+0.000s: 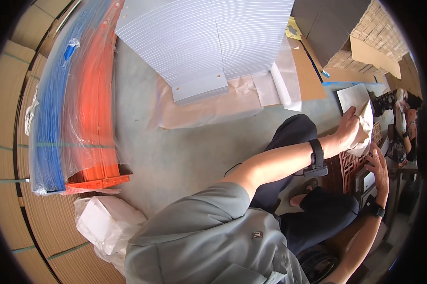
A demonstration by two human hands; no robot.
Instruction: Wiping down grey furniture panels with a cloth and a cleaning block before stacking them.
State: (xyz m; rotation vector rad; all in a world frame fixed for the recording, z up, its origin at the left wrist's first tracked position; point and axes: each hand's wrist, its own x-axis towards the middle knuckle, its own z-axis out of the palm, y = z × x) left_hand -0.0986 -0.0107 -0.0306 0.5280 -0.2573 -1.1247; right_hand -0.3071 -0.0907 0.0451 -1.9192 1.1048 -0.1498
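Observation:
My left hand [348, 129] reaches across to the right and is closed on a crumpled cream cloth or sheet of paper [364, 127]; which of the two I cannot tell. My right hand [378, 169] is just below it, fingers spread, with the fingertips close to the lower edge of the cream piece. Whether they touch it is unclear. Behind my left hand lies a pale flat panel [353, 96]. A brown slatted plastic crate [350, 166] stands under the cream piece, partly covered by it and my hands.
A tall stack of white metal panels [199, 52] rests on brown paper ahead. Wrapped blue beams [52, 128] and orange beams [96, 94] stand at left, beside strapped cardboard stacks [5, 104]. A white plastic-wrapped bundle [102, 220] lies near my left side. Large cartons [329, 28] are far right.

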